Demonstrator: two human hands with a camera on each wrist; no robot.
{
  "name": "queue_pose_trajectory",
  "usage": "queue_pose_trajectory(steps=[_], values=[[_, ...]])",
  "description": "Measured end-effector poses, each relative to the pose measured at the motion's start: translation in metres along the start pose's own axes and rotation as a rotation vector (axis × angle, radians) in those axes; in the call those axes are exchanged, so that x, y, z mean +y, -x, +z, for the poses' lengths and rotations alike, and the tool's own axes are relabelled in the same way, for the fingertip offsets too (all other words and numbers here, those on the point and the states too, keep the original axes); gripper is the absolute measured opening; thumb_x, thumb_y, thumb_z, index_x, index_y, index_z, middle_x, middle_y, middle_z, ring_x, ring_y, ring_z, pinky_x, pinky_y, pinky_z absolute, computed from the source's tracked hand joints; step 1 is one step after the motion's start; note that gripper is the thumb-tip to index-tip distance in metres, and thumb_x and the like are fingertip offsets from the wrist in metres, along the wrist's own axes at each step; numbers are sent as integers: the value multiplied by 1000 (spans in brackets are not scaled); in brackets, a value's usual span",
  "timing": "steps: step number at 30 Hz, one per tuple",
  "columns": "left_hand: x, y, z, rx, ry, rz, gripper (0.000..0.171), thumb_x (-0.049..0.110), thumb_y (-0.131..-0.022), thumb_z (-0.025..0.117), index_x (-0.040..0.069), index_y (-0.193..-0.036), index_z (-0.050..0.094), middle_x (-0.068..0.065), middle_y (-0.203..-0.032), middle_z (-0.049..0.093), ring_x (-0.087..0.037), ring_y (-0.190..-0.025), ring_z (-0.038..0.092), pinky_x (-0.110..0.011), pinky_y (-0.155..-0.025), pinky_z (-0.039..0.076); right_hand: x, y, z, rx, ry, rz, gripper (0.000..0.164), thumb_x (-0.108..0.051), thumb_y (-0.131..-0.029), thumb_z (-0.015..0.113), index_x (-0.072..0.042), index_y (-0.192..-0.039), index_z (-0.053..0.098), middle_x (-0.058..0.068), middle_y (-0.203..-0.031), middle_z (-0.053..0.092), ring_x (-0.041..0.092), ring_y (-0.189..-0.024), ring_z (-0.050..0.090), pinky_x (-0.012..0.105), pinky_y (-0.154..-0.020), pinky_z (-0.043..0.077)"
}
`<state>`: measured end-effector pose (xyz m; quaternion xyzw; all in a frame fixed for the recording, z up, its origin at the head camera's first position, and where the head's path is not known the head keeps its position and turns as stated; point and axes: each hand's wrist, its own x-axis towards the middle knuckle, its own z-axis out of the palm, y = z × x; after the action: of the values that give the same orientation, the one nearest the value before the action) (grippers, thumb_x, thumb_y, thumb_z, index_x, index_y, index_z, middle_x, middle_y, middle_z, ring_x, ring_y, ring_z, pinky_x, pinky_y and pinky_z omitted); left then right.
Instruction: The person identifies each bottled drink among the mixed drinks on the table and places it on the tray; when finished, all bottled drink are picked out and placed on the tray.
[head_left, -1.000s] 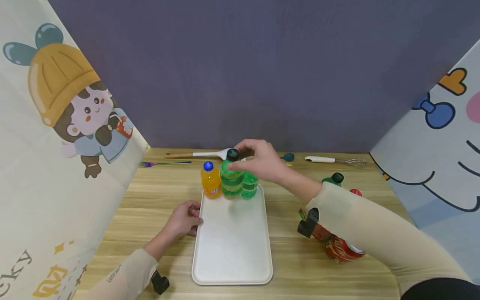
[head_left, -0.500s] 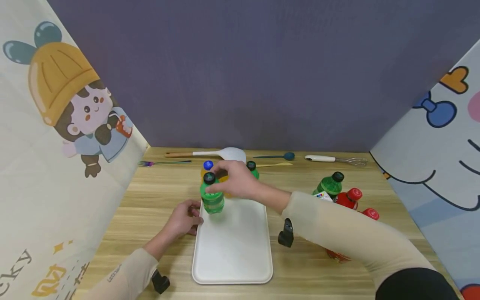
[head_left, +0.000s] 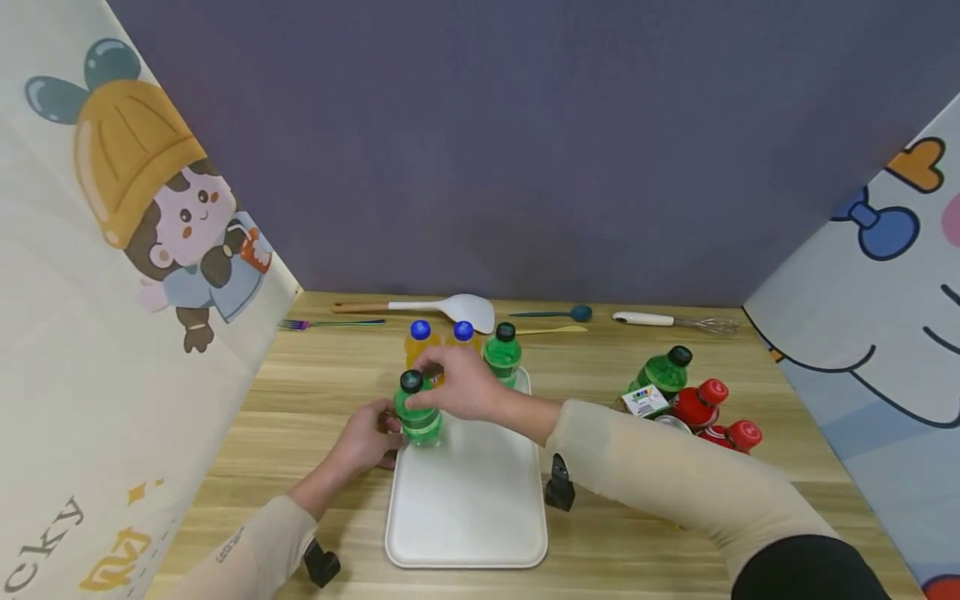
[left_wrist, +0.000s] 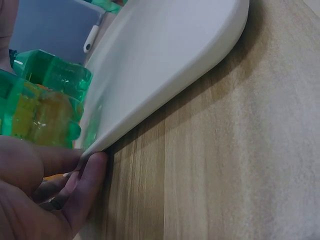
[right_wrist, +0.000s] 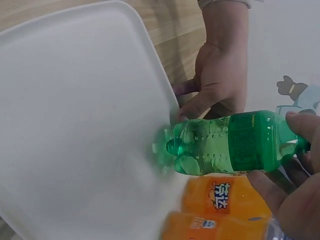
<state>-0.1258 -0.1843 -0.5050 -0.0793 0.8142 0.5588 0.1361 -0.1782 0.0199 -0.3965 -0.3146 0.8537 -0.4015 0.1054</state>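
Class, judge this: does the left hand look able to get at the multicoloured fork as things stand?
Probably yes, after letting go: the left hand pinches the edge of the white tray, but nothing visible stands between it and the multicoloured fork.

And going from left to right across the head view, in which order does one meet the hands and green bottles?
Left hand, held green bottle, right hand, middle green bottle, rightmost green bottle.
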Motion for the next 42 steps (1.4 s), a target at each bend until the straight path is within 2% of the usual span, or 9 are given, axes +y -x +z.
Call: queue_pose_trajectory(steps=[4,7,11,15,19,24,32,38,42], values=[[1,1,0,0,-17,2,42,-14,-83,69,-5,-123,60,-16,-100,58,-25,-76,66,-39,-58,66,3,0,5,3,-2,19,34,-28,-80,90,-14,-106,71,-6,-99,73,19,-100,69,25,-86,58],[1,2,0,-14,-15,1,48,-13,-83,69,-6,-130,59,-17,-103,61,-25,-79,67,-38,-62,67,4,0,7,8,-8,38,35,-28,-81,89,-14,-107,71,-5,-101,73,18,-103,69,27,-89,58],[2,5,-1,-49,32,-1,62,-13,-81,69,-9,-140,52,-21,-109,62,-26,-84,68,-40,-68,68,7,2,7,17,-21,50,36,-29,-81,89,-14,-109,71,-5,-103,73,18,-104,68,31,-93,59],[4,9,-2,-65,77,8,66,-14,-78,68,-12,-141,50,-24,-113,62,-27,-87,69,-42,-72,68,8,3,6,23,-25,48,36,-30,-82,88,-15,-110,71,-6,-103,72,21,-105,68,31,-93,58],[5,13,-3,-53,83,20,61,-13,-80,70,-13,-138,53,-25,-112,65,-27,-86,71,-42,-72,68,8,3,5,20,-3,44,36,-31,-83,87,-16,-111,70,-6,-104,73,20,-107,68,31,-95,58],[3,15,-3,-38,72,-3,51,-10,-84,71,-11,-133,58,-23,-109,69,-24,-79,72,-41,-69,68,6,4,0,-15,65,43,40,-34,-83,87,-15,-114,70,-3,-110,74,18,-109,68,31,-97,59],[-4,19,-2,-31,64,0,55,-10,-81,73,-10,-133,58,-21,-107,67,-23,-73,70,-41,-63,68,0,13,-26,-158,60,29,53,-33,-87,83,-10,-131,66,3,-125,71,22,-118,65,31,-97,59],[-7,23,-1,-25,54,-12,56,-9,-81,74,-10,-134,58,-21,-107,67,-22,-73,69,-41,-61,67,-10,29,-58,-109,-26,4,47,-28,-86,85,-11,-126,68,-3,-119,70,13,-112,64,21,-87,62],[-8,24,-1,-10,38,-37,54,-8,-81,74,-8,-133,60,-19,-106,66,-22,-73,69,-40,-60,67,-13,45,-87,-62,-72,-15,46,-25,-85,86,-13,-126,68,-3,-122,69,15,-113,64,27,-88,64]])
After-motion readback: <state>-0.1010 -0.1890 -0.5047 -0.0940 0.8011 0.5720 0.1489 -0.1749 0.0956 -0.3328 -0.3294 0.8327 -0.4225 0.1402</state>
